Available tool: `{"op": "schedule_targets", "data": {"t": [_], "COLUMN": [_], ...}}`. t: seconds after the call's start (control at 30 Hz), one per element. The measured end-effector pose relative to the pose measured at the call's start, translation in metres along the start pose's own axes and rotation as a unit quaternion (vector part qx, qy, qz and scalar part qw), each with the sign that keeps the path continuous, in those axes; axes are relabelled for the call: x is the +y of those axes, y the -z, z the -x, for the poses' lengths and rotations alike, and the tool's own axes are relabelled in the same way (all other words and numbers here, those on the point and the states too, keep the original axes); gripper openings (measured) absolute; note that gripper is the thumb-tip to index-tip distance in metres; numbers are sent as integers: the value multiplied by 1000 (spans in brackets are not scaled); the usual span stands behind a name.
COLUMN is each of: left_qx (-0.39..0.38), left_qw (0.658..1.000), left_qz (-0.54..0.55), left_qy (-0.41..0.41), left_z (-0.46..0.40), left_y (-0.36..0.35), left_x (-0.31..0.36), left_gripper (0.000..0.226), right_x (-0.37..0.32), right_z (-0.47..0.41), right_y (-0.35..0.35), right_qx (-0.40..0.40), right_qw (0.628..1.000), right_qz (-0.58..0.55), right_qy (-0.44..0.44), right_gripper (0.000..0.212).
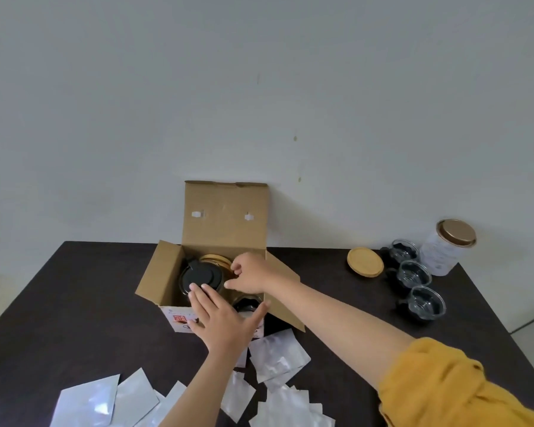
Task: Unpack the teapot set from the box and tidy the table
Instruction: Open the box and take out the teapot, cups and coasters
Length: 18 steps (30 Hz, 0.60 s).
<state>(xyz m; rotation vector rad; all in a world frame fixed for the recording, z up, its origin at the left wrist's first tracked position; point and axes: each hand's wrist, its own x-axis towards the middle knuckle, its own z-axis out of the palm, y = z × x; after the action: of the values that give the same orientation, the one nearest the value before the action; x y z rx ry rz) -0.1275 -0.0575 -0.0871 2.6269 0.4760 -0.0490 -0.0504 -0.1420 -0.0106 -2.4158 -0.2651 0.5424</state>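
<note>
Cardboard box point(225, 217), lid flap upright, stands mid-surface point(74, 303) against the wall; inside it, a glass teapot with black lid point(200, 277) beside stacked wooden coasters point(215, 260). Left hand point(221, 318), fingers spread flat, presses the box's near edge. Right hand point(248, 274) pinches a coaster's rim in the box. Right of it: one wooden coaster point(365, 262), three glass cups point(412, 274), a gold-lidded jar point(446, 246). Foil packets point(276, 355) litter the front.

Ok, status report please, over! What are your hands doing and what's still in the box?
Right hand pinching bamboo coasters in box. Left hand open, steadying box front. Teapot and one cup still inside. Plastic bags litter table.
</note>
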Motion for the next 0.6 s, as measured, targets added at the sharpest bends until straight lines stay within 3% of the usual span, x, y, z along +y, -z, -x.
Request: {"op": "schedule_targets", "data": {"t": [0.13, 0.2, 0.3, 0.37, 0.6], "left_qx": [2, 6, 12, 23, 43], "left_qw": [1000, 1000, 1000, 1000, 999], "left_qz": [8, 14, 14, 16, 25], "left_qy": [-7, -10, -8, -11, -21], "left_z": [0, -2, -4, -5, -7], "left_y": [2, 1, -2, -4, -12], "left_x": [-2, -3, -4, -5, -6], "left_gripper": [148, 149, 147, 145, 141], "right_x": [-13, -9, -4, 0, 9], "right_z": [-31, -40, -47, -50, -53], "right_y": [-13, -17, -21, -22, -13], "right_qx": [-151, -185, -170, -150, -133], "right_qw": [963, 937, 923, 919, 926], "right_qz": [213, 288, 342, 363, 349], "right_qy": [-68, -74, -40, -12, 58], "right_gripper": [27, 26, 2, 12, 8]}}
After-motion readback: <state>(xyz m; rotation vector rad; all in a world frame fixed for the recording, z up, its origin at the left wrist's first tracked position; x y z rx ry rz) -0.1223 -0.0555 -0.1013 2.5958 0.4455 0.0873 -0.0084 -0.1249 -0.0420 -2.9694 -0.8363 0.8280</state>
